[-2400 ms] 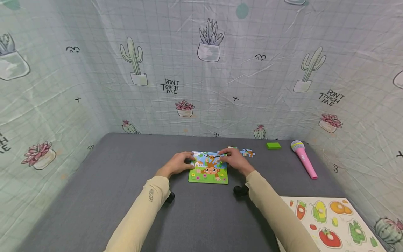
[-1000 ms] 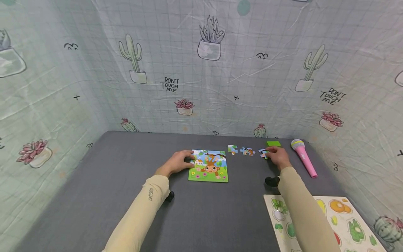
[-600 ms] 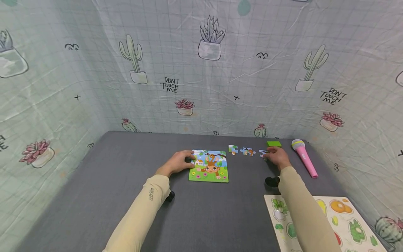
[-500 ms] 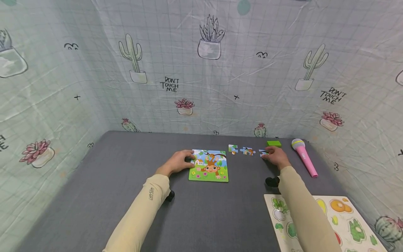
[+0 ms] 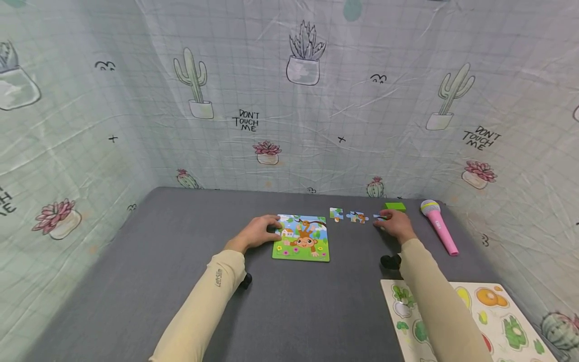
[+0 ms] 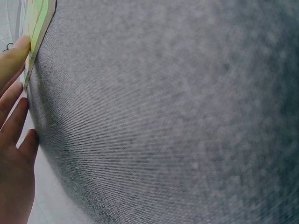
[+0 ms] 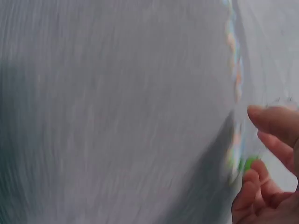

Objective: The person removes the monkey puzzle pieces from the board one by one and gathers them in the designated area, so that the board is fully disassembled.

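A square monkey jigsaw puzzle (image 5: 300,238) lies flat on the grey table. My left hand (image 5: 256,233) rests at its left side. In the left wrist view, the thumb (image 6: 21,43) touches the board's face near the edge, with the other fingers straight beside it. Further right, my right hand (image 5: 395,224) pinches a small blue puzzle piece (image 5: 379,217), mostly hidden under the fingertips. The right wrist view is blurred, with thumb and fingers bent around a gap. Two loose pieces sit between puzzle and right hand: a corner-like piece (image 5: 336,214) and a blue one (image 5: 358,217).
A green block (image 5: 395,206) is just behind the right hand, and a pink toy microphone (image 5: 439,227) lies to its right. At the near right, a vegetable peg board (image 5: 490,314) sits partly under the right forearm. A cactus-print curtain (image 5: 253,90) surrounds the table.
My right hand has gone from the puzzle's upper right to the outer piece, which has turned from tilted to nearly level under its fingers. My left hand has stayed at the puzzle.
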`<control>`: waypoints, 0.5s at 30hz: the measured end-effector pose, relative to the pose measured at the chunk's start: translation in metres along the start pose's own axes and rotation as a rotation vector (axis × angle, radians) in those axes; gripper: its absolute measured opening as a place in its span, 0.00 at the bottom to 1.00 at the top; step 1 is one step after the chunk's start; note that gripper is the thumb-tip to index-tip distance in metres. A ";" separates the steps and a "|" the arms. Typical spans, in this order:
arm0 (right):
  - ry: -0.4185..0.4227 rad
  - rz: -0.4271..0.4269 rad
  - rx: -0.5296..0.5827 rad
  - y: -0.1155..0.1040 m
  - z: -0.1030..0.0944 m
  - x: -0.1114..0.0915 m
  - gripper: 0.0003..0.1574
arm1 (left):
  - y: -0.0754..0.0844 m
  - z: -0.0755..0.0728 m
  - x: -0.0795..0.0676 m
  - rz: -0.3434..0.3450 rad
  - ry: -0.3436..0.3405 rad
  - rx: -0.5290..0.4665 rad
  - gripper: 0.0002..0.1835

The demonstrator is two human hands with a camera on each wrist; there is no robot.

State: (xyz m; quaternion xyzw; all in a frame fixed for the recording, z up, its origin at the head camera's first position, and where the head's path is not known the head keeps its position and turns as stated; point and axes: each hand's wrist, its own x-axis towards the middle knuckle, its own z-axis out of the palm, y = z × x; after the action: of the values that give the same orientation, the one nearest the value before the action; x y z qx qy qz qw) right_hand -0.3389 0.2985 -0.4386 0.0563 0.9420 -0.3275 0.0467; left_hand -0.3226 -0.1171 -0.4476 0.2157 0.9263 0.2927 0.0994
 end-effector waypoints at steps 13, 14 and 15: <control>-0.210 -0.257 0.133 -0.102 0.059 -0.033 0.23 | 0.002 0.000 -0.001 -0.013 0.004 -0.010 0.19; -0.230 -0.285 0.134 -0.108 0.065 -0.037 0.23 | 0.002 0.000 -0.001 -0.015 0.004 -0.012 0.19; -0.249 -0.315 0.136 -0.114 0.071 -0.041 0.23 | 0.003 0.000 -0.001 -0.014 0.005 -0.013 0.19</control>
State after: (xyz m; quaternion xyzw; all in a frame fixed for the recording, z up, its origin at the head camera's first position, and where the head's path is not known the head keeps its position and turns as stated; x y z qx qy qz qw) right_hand -0.3104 0.1623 -0.4194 -0.1295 0.9018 -0.3981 0.1073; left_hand -0.3209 -0.1157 -0.4460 0.2080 0.9260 0.2984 0.1007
